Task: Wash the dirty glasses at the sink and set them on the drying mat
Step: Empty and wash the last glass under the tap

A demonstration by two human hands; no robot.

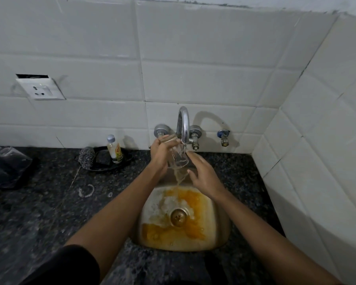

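A clear drinking glass [178, 157] is tilted under the chrome tap [183, 124], its mouth facing down and toward me. My left hand [162, 153] grips it round the base end. Yellowish water pours from the glass into the steel sink [220, 229], whose floor is stained orange around the drain. My right hand [203, 175] is beside the glass mouth, fingers spread and loosely bent; the fingertips are near the rim, and contact is unclear. No drying mat is in view.
A small soap bottle [114, 149] and a steel scrubber [86, 158] sit on a black dish [103, 165] left of the tap. A dark plastic bag [6, 165] lies at far left on the granite counter [39, 202]. A wall socket [40, 89] is above; tiled walls close in behind and right.
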